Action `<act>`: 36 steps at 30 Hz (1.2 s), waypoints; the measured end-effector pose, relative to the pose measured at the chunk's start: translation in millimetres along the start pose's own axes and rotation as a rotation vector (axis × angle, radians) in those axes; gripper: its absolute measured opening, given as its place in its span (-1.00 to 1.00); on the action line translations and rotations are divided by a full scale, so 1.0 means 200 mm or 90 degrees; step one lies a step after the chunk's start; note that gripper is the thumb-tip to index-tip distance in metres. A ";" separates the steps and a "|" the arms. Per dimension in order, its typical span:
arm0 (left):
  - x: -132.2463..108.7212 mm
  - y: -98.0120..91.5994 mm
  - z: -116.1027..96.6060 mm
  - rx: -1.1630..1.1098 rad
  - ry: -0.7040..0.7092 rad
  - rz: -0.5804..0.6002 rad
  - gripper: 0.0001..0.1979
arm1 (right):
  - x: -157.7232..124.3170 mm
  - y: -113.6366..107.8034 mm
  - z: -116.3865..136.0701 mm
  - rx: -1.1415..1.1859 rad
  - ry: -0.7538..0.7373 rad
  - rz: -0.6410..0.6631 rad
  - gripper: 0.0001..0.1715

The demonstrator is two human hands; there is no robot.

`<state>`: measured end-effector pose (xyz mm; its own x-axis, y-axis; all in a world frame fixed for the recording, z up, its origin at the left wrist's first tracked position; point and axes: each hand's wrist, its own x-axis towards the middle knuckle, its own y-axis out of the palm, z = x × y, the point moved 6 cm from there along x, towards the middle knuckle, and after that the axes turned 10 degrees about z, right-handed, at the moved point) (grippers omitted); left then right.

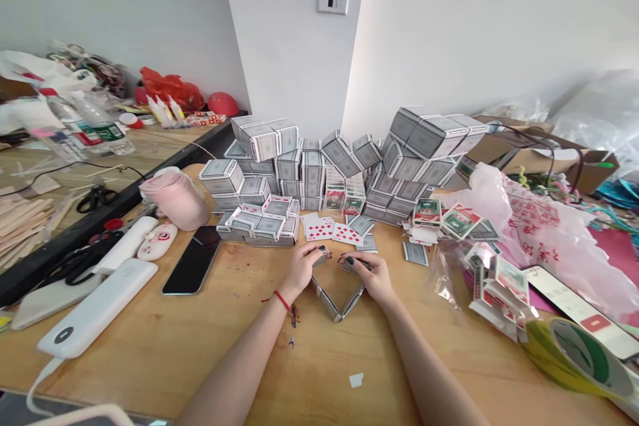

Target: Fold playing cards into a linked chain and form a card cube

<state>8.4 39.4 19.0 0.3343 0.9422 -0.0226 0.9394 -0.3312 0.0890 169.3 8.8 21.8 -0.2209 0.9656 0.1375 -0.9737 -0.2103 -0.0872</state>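
Between my hands is a strip of folded playing cards [327, 304], bent into an open V with its corner toward me. My left hand [303, 267], a red cord at its wrist, pinches the strip's left end. The right end is pinched by my right hand [373, 276]. The two ends stand a little apart. Just beyond my fingers lie loose playing cards [322, 228], some face up with red diamonds. Behind them stand stacked blocks made of folded cards [313, 170], and a low block of cards [259, 223] sits to the left.
Left are a black phone [194, 263], a white power bank [97, 308], a pink rolled item [176, 198] and scissors [96, 198]. Right are opened card boxes [504, 286], a tape roll [574, 353], a lit phone [582, 309] and a plastic bag [544, 233]. A paper scrap [356, 380] lies near me.
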 end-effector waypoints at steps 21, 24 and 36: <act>-0.01 -0.02 -0.02 0.031 0.053 -0.034 -0.45 | 0.05 -0.24 -0.13 -0.420 -0.008 -0.195 -0.61; -0.01 -0.03 -0.01 0.035 0.061 -0.016 -0.38 | 0.07 -0.18 -0.12 -0.512 -0.031 -0.130 -0.60; -0.01 -0.03 -0.01 0.058 0.063 -0.010 -0.37 | 0.05 -0.12 -0.07 -0.638 -0.076 -0.120 -0.68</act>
<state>2.0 39.5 19.9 0.3145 0.9462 0.0757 0.9490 -0.3153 -0.0012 191.4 26.4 11.3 -0.1259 0.9365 0.3272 -0.5122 0.2211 -0.8299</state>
